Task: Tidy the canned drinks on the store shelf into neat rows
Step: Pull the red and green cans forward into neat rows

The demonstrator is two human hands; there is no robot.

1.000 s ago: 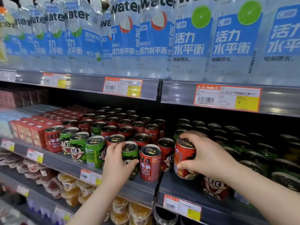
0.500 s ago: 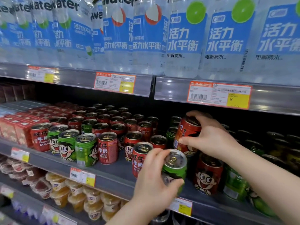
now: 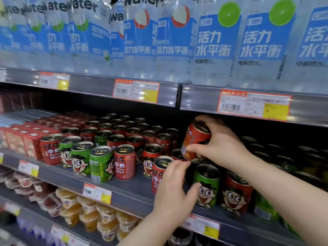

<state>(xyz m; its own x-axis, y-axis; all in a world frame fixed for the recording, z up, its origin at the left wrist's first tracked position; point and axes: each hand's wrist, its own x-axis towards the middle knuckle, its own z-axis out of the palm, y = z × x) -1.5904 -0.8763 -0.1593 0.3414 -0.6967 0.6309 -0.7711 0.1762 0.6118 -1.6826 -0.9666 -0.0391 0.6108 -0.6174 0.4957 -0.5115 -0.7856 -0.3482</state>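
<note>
Head view: my right hand (image 3: 220, 144) holds a red can (image 3: 196, 139) tilted in the air above the shelf (image 3: 124, 190), fingers wrapped round it. My left hand (image 3: 174, 189) is spread loose, holding nothing, between another red can (image 3: 158, 172) and a green can (image 3: 206, 186) at the front edge. I think I should level the lifted can, set it down among the reds and turn its face forward. Along the front I count five reds and four greens standing; those behind are too dim to count.
</note>
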